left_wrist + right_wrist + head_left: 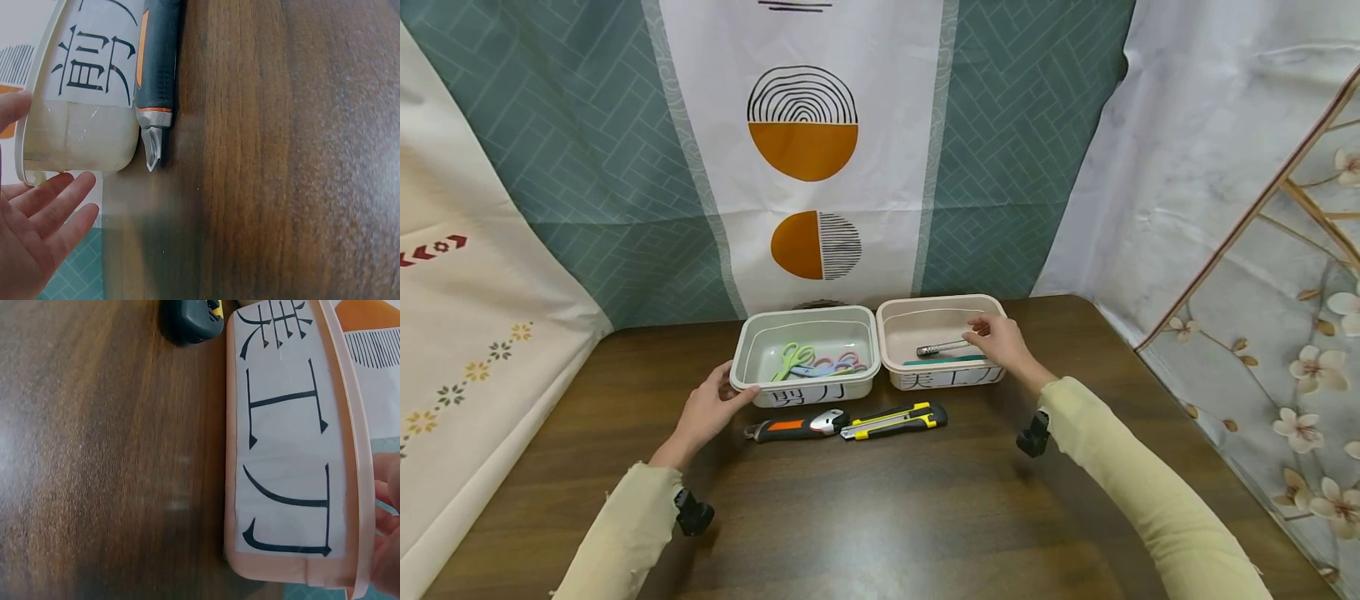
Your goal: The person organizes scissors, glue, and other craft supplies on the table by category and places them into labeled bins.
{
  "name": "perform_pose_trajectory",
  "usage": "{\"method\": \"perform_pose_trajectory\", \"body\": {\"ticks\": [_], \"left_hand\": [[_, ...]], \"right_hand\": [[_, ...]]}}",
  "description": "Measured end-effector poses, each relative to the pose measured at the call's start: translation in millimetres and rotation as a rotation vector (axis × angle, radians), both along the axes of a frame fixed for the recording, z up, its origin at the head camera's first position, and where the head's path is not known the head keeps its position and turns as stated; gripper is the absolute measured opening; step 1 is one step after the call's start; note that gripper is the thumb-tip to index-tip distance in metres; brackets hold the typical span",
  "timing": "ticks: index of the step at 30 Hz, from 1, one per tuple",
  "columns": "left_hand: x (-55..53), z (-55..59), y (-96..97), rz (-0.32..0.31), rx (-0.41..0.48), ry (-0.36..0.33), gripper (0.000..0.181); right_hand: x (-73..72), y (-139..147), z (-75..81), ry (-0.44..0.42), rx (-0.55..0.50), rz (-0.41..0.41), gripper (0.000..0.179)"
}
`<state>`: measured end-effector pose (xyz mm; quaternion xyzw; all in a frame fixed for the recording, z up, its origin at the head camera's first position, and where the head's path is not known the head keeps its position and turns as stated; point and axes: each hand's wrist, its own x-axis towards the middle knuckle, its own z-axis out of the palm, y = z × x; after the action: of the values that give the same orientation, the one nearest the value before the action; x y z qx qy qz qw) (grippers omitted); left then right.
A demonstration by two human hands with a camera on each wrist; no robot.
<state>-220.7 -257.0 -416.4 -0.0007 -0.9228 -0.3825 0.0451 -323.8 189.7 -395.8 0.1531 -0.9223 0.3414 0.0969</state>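
My left hand [709, 412] holds the near left corner of a grey-white bin [808, 398], thumb at the rim and fingers against its end wall. Several scissors [792, 357] with green, blue and pink handles lie inside. Over the right side of a pinkish bin [889, 333], my right hand [1003, 343] pinches the end of a slim silver craft knife [942, 347]. Below that knife a teal strip [943, 361] lies in the bin. In the right wrist view the bin's front wall [234, 506] hides most of the right hand [389, 506].
In front of the bins, an orange-and-black utility knife [797, 427] and a yellow-and-black box cutter [895, 421] lie end to end on the brown wooden table [865, 517]. Both bins carry paper labels with black characters. A patterned curtain [805, 192] hangs behind.
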Motion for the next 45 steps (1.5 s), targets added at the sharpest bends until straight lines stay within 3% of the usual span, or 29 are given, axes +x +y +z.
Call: {"method": "perform_pose_trajectory", "body": {"ticks": [5, 9, 27, 33, 38, 45], "left_hand": [[0.5, 0.8, 0.4, -0.002, 0.005, 0.000, 0.079], [0.6, 1.5, 0.5, 0.001, 0.000, -0.005, 0.080], [1.0, 0.6, 0.8, -0.004, -0.002, 0.013, 0.076], [0.5, -0.2, 0.5, -0.004, -0.003, 0.011, 0.076], [0.6, -1.2, 0.7, -0.005, 0.002, 0.014, 0.076], [0.4, -1.9, -1.0, -0.007, 0.004, 0.015, 0.077]], "right_hand": [[2.1, 1.7, 5.2, -0.024, -0.008, -0.021, 0.038], [6.9, -1.2, 10.0, -0.011, -0.022, 0.009, 0.038], [35.7, -20.5, 12.8, 0.049, -0.111, 0.342, 0.036], [48.7, -28.0, 8.3, 0.032, -0.123, 0.403, 0.042], [62.3, -35.0, 5.6, 0.028, -0.078, 0.471, 0.049], [73.9, -44.2, -6.5, 0.058, 0.028, 0.550, 0.043]]}}
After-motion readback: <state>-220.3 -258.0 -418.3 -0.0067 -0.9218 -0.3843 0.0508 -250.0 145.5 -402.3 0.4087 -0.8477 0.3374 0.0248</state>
